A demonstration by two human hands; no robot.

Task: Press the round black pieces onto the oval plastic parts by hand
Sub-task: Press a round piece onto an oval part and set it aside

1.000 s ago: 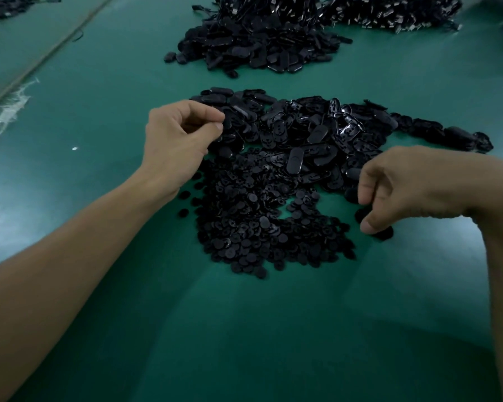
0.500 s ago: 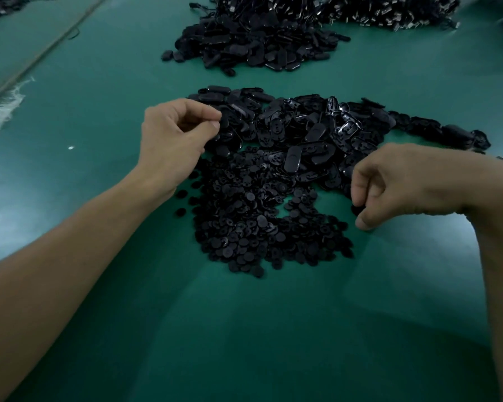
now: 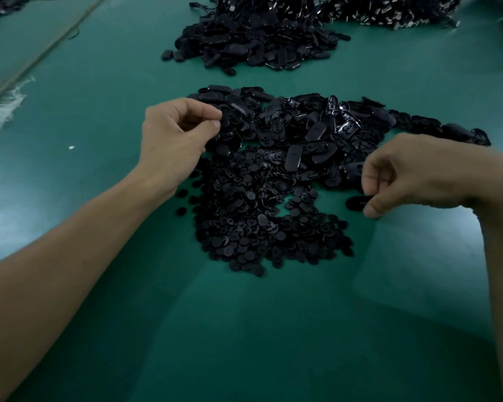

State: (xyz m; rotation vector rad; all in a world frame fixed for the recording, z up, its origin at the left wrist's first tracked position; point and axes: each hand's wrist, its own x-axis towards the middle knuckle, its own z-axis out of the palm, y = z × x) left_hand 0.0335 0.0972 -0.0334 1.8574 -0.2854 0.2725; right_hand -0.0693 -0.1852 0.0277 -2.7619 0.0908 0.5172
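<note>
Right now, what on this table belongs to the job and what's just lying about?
Job: round black pieces; oval plastic parts; black piece pinched by right hand; left hand at the ovals.
Lying about: far heap of black parts; white fibres; white speck.

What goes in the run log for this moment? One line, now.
left hand: fingers curled at oval parts, hold unclear | right hand: pinches black piece beside round pieces | pressing: not yet

I see the round black pieces (image 3: 262, 227) as small matte discs in a flat, loose heap. Glossy oval plastic parts (image 3: 302, 132) lie jumbled, touching that heap's far edge. One oval part (image 3: 355, 203) sits just right of the heap, pinched in my right hand (image 3: 418, 172).
</note>
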